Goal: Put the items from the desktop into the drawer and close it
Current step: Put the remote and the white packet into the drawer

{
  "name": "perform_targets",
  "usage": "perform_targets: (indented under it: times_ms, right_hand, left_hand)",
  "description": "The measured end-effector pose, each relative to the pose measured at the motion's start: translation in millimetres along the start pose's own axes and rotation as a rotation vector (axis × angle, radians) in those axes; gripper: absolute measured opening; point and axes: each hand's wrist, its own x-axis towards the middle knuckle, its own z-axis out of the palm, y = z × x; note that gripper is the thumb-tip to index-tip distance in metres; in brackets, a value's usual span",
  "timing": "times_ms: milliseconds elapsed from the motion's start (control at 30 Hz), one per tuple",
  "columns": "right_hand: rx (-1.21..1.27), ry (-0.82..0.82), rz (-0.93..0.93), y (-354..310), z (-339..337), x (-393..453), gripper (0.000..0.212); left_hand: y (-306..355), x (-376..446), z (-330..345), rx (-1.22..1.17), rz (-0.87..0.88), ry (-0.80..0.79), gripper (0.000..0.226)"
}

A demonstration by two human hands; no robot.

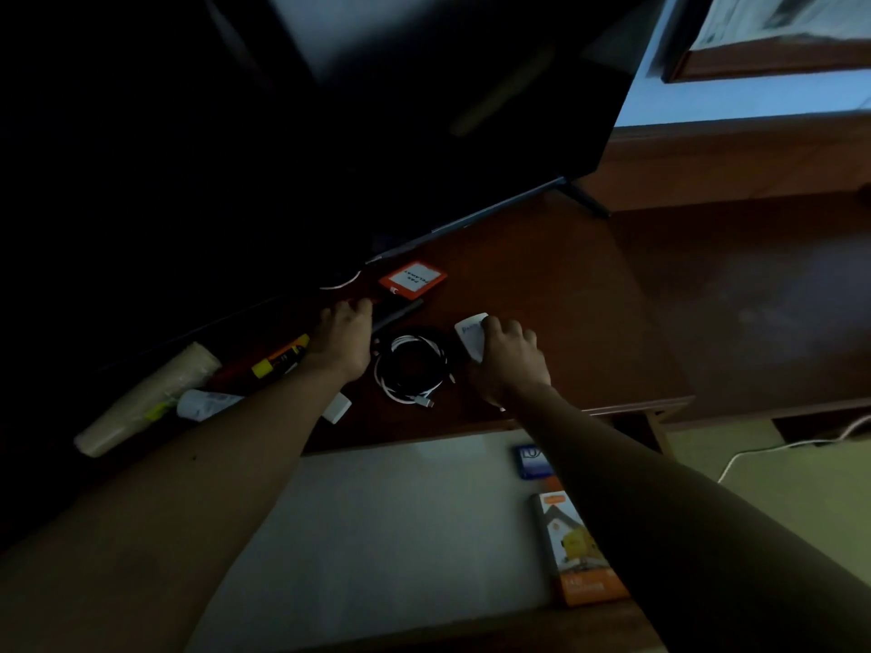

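Head view, dim light. Both bare forearms reach forward over an open drawer [386,520] onto a dark wooden table [542,285].

Right hand [511,358]: fingers curled over a small white box [471,339], gripping it from above; the box rests on the table, its printed end showing beyond the fingertips.

Left hand [344,337]: knuckles up, fingers bent toward a slim dark pen [400,313] that lies just beyond them; whether the fingertips grip it or only touch it cannot be told in the dark.

Between the two hands lies a coiled cable [410,369], black and white strands wound together, its plug end pointing toward the drawer. Beyond the left hand, near the foot of a large dark monitor [330,134], sits an orange-framed card [414,280] with a white label.

Outward of the left forearm lie a yellow-and-black marker [280,360], a white tube [207,403] and a pale rolled bag [151,398], close together. A white adapter [337,407] shows just inside the left wrist, partly hidden by the arm.

The drawer, below the table edge and between the forearms, has a pale floor. Near the right forearm it holds a blue packet [532,461] and, nearer the viewer, an orange box [577,553], both partly covered by the arm.

A white cord [777,447] runs across the floor outward of the right forearm.
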Motion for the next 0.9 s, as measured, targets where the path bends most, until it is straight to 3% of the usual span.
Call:
perform_targets:
  times_ms: [300, 600, 900]
  right_hand:
    - [0.111, 0.009, 0.029, -2.3, -7.2, -21.6, 0.083]
    - [0.151, 0.016, -0.05, 12.5, -15.3, -64.7, 0.074]
    - [0.197, -0.056, -0.061, 49.7, 4.7, -128.4, 0.085]
  left_hand:
    - [6.9, -31.2, -13.6, 0.015, -0.093, 0.011, 0.036]
    - [51.7, -109.8, -16.2, -0.281, -0.282, 0.068, 0.04]
    - [114.9, -206.0, 47.2, -0.46, -0.23, 0.116, 0.025]
